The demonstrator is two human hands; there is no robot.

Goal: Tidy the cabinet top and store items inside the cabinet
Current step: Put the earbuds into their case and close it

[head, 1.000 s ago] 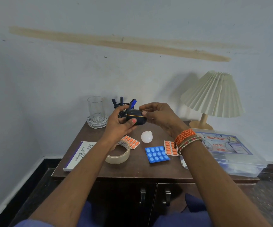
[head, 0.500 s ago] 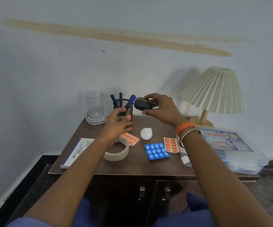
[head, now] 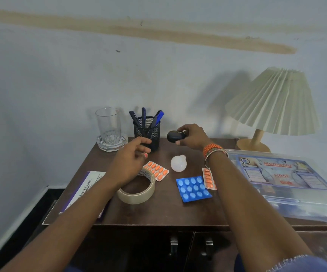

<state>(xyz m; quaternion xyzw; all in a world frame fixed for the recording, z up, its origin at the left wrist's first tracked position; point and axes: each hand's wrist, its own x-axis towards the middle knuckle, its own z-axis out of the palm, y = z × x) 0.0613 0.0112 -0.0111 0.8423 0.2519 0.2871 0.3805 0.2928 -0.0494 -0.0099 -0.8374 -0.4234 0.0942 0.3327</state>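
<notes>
My right hand (head: 193, 136) grips a small black oval case (head: 175, 136) just above the back of the brown cabinet top (head: 164, 211), right of the mesh pen holder (head: 147, 131). My left hand (head: 132, 158) hovers with loosely curled fingers and holds nothing, above the tape roll (head: 137, 190) and an orange pill strip (head: 157, 170). A white bulb (head: 178, 163), a blue pill strip (head: 193, 188) and a second orange strip (head: 208, 178) lie in the middle. The cabinet doors (head: 190, 250) below are closed.
A glass (head: 108, 124) stands in a glass ashtray at the back left. A pencil box (head: 84, 190) lies on the left edge. A clear first-aid box (head: 288, 183) fills the right side, with a pleated lamp (head: 272, 103) behind it. The wall is close behind.
My left hand let go of the black case and dropped towards the tape roll. My right hand carried the case up, then lowered it towards the back of the cabinet top.
</notes>
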